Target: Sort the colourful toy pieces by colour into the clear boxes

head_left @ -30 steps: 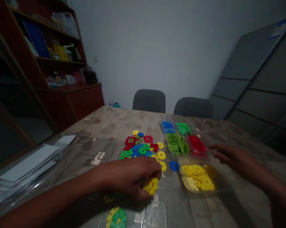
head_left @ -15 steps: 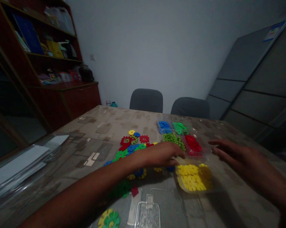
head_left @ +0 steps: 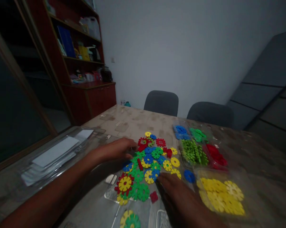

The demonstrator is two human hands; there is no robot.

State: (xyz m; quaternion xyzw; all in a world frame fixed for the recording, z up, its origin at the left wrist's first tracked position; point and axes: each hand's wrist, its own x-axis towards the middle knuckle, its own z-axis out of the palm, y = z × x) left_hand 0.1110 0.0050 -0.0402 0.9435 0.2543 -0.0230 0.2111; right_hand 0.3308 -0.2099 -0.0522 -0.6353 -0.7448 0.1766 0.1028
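Note:
A loose pile of flat notched plastic discs, in green, yellow, blue and red, lies on the table, with a green disc (head_left: 143, 191) at its near side. My left hand (head_left: 120, 148) is at the pile's left edge, thumb and fingers apart, with nothing visible in it. At the near right side, my right hand (head_left: 176, 190) has its fingers stretched toward a blue disc (head_left: 155, 174); whether they touch it I cannot tell. A red square piece (head_left: 153, 197) lies just left of that hand. A separate blue disc (head_left: 189, 176) rests farther right.
On the right stand clear boxes sorted by colour: yellow discs (head_left: 221, 196), red pieces (head_left: 216, 155), light green pieces (head_left: 194, 152), blue pieces (head_left: 181, 131) and green pieces (head_left: 198, 135). Clear plastic packaging (head_left: 55, 155) with white sheets lies left. Two grey chairs (head_left: 161, 103) stand behind the table.
My left hand has drawn back from the boxes to the left side of the pile. My right hand has moved left, from beside the boxes to the pile. The view has turned left.

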